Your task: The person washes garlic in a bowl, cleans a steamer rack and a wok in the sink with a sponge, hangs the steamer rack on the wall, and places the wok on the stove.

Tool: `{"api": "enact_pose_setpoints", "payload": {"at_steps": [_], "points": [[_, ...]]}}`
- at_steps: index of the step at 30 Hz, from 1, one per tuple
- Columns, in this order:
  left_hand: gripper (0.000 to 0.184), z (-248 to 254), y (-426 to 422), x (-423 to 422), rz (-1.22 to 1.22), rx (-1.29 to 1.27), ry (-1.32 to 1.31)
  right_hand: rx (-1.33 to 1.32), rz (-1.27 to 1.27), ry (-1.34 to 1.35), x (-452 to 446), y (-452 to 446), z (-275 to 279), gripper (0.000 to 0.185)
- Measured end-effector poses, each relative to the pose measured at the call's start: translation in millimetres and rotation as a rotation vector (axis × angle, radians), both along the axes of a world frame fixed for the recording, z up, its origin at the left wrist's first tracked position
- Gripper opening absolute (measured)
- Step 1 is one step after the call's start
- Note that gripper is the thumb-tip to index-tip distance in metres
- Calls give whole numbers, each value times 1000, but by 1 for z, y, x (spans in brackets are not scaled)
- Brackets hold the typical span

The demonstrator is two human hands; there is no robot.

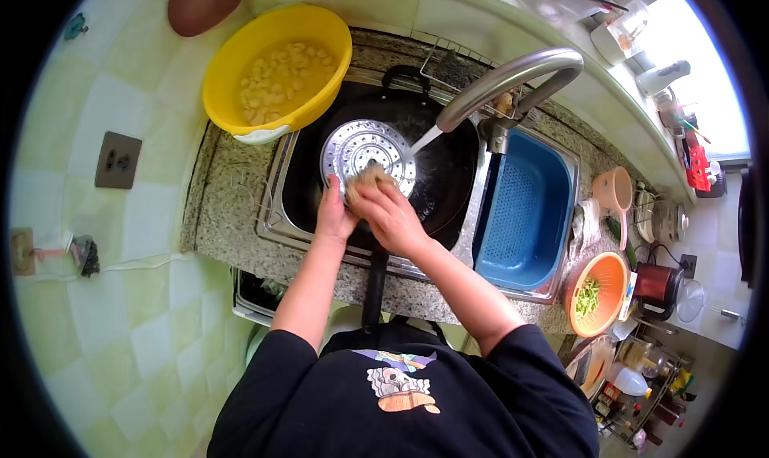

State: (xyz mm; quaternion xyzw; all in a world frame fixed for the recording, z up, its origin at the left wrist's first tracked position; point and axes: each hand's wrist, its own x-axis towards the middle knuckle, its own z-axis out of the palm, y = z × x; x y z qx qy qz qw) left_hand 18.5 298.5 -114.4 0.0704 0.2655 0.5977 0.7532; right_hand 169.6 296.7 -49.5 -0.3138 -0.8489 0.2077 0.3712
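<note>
A round metal steamer plate point(364, 138) full of small holes is held tilted over a black wok point(440, 182) in the left sink. My left hand point(335, 214) grips the plate at its near left rim. In my right hand point(390, 214) a tan scrubbing cloth point(368, 178) is pressed against the plate's face; its exact kind is hard to make out. Water runs from the curved faucet point(513, 86) onto the plate's right side. The wok's long handle point(374, 290) points toward my body.
A yellow basin point(336, 82) of water with pale pieces stands at the back left. A blue perforated basket point(525, 210) fills the right sink. Farther right are an orange colander point(617, 278) with chopped greens, a pink dipper point(613, 187) and a red kettle point(658, 290).
</note>
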Motion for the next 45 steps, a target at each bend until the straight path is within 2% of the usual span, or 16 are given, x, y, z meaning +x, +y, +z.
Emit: {"api": "enact_pose_setpoints", "payload": {"at_steps": [1,6,7,8,9,10,13,17,18,21,26,30,32,35,38,45], "points": [[57,15,-1,-1,52,31,112,17,-2,-89,14,-4,-15,50],[53,28,-15,25,-5,-41,11,-71,-475,-61,29,71,-12,36],[54,30,-13,30,-34,-41,28,-228,-379,-290,17,82,11,35],[55,30,-12,33,-62,-43,45,-171,-341,-40,2,67,4,40],[67,25,-11,31,-99,-150,45,-152,-268,-105,-6,51,0,47],[86,59,-9,33,-106,-35,87,-133,-194,-171,-10,35,8,53],[105,77,-11,25,-230,48,-79,-177,-208,-174,6,4,20,71],[100,84,-17,48,-543,103,358,-399,-478,207,39,5,6,67],[83,57,-16,51,-550,216,389,-498,-541,369,48,8,-2,65],[53,25,-2,48,-147,506,1221,-776,-577,943,74,20,-2,55],[70,10,12,32,-122,-286,627,-887,-714,1063,108,23,-23,51],[59,6,19,23,-334,-182,-212,-1131,-756,1124,104,24,-18,50],[48,4,13,19,-285,-168,-260,-1264,-741,1127,96,23,-7,49],[38,11,6,4,-175,-165,-303,-627,-766,564,95,29,-22,55],[36,26,-1,-1,-65,-94,-39,-53,-740,-68,74,40,10,67],[33,23,5,30,112,-128,140,-112,-153,-114,-11,51,-14,46]]}}
